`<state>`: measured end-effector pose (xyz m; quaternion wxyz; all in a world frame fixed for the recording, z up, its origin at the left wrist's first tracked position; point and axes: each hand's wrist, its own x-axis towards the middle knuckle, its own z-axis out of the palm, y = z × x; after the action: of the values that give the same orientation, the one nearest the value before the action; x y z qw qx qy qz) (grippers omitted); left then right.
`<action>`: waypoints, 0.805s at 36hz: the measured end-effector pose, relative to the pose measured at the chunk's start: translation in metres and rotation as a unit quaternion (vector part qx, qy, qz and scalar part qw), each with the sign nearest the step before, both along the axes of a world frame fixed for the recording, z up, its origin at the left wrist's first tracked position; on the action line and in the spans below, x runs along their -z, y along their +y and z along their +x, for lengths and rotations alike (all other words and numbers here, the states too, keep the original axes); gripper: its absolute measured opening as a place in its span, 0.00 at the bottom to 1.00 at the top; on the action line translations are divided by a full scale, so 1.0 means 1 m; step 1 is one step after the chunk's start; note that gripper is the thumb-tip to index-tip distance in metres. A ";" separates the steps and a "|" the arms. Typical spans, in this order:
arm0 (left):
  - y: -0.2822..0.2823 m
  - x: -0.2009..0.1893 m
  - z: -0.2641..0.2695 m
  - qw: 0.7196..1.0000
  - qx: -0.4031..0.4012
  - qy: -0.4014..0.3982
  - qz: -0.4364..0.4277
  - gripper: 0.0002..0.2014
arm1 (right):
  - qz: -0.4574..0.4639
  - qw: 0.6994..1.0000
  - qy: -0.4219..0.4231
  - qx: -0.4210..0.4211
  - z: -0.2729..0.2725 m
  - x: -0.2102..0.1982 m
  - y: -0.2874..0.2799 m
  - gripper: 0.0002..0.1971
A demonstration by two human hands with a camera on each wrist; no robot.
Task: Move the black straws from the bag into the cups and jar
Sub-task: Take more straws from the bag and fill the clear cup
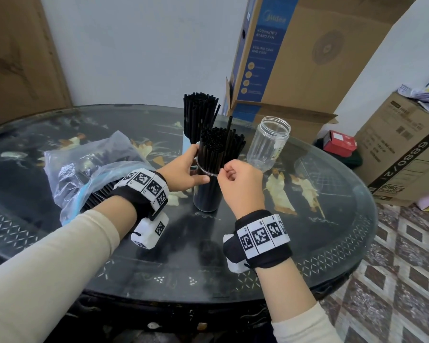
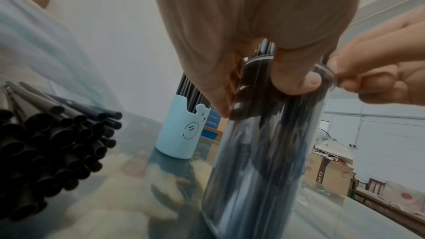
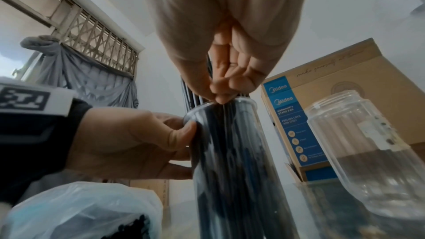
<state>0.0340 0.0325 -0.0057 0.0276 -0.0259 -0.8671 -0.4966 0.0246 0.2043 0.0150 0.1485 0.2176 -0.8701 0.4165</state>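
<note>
A tall clear cup [image 1: 207,191] packed with black straws [image 1: 221,142] stands mid-table. My left hand [image 1: 196,167] grips it just under the rim, thumb in front [image 2: 296,79] and fingers behind. My right hand [image 1: 224,170] has its fingers curled, and thumb and forefinger pinch the cup's rim [image 2: 340,81] [image 3: 220,97]. Behind stands a light blue bear-face cup [image 2: 181,134] [image 1: 186,144] full of straws. The clear jar [image 1: 268,144] [image 3: 368,152] is empty, to the right. The plastic bag [image 1: 89,169] lies at the left, with more straws [image 2: 46,143] inside.
A dark round glass-topped table [image 1: 332,243] holds everything. A tall cardboard fan box [image 1: 295,58] leans at the back right. A brown carton [image 1: 401,149] and a small red box [image 1: 339,142] sit on the floor beyond the table's right edge.
</note>
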 end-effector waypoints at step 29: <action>0.002 0.002 -0.001 1.000 0.006 0.023 -0.002 0.35 | -0.068 0.989 0.118 -0.051 0.004 0.006 0.012 0.04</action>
<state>0.0327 0.0341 -0.0080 0.0449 -0.0427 -0.8673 -0.4940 0.0289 0.2164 0.0086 0.2433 0.2990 -0.8040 0.4527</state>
